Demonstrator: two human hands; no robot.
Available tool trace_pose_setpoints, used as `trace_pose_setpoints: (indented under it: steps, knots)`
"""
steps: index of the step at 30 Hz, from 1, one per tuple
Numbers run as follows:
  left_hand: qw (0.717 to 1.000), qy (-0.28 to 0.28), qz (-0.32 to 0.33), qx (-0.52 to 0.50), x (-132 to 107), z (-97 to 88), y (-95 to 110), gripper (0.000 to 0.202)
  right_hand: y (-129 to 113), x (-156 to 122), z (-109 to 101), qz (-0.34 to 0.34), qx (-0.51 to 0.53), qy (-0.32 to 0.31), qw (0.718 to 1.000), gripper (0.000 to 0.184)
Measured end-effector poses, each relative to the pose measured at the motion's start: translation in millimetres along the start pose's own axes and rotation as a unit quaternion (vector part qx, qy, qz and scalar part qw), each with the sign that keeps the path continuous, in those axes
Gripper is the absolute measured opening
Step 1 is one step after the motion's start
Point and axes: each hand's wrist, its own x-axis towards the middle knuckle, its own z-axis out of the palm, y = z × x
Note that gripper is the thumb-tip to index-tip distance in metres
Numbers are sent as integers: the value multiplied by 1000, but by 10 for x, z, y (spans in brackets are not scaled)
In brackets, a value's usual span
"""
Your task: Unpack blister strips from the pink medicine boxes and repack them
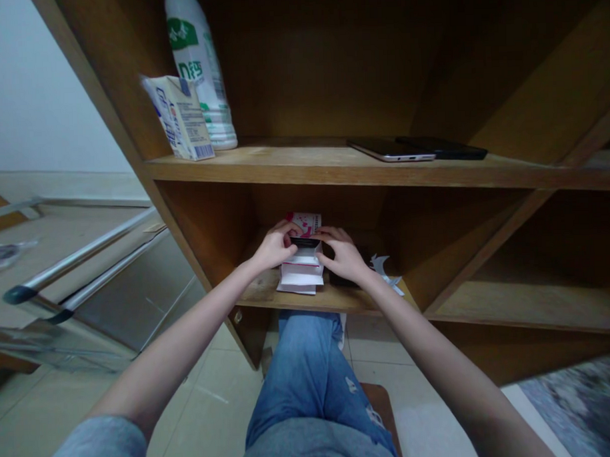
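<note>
From the head camera, the person sat facing a wooden shelf unit, with both bare arms reaching into its lower left compartment. The left hand (274,246) and the right hand (342,256) curled in from either side, their fingers closed on the ends of a flat black object (305,242). They seemed to be grasping it, though how firmly could not be told. The object lay across the top of some white card packaging printed in pink (301,272), which stood on the compartment's shelf between the hands, its pink-printed part rising behind the fingers. A torn white paper scrap (384,269) lay just beside the right wrist.

On the wooden shelf (303,163) above stood a white plastic bottle with a green label (197,69), touching a tilted white-and-blue carton (180,117). Farther right on that shelf lay a silver smartphone (389,149), overlapping a black smartphone (445,147).

Below the unit, the person's blue ripped jeans (303,382) and grey shirt (317,445) showed above a pale tiled floor (216,405). Two metal rails (80,253) ran along the left of the unit, and a grey patterned rug (576,412) lay at the lower right.
</note>
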Motion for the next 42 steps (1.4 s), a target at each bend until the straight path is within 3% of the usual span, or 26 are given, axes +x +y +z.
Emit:
trace_pose_setpoints:
  steps: [5,10,15,19,21,30,37,42]
  knots:
    - [997,-6,0,70,-61,-120,-37,29,56,71,-9,-4,-32,-49,998,32]
    - [982,-3,34,185,-140,-183,-90,15,15,147,13,20,-27,-36,999,25]
    - [974,-48,74,209,-215,-234,-149,25,-7,174,30,44,-44,-14,998,17]
    - [973,-81,88,198,-252,-274,-159,51,-6,196,42,55,-41,3,998,13]
    - [972,-86,95,197,-250,-278,-154,53,-3,200,52,62,-38,10,997,12]
    - [988,-25,42,148,-168,-167,-113,34,113,231,90,101,31,17,994,11]
    - [993,49,-5,105,-180,-41,-109,22,145,215,75,77,78,14,994,22]
    - [992,88,-51,72,-179,34,-68,15,109,186,70,73,57,21,995,13]
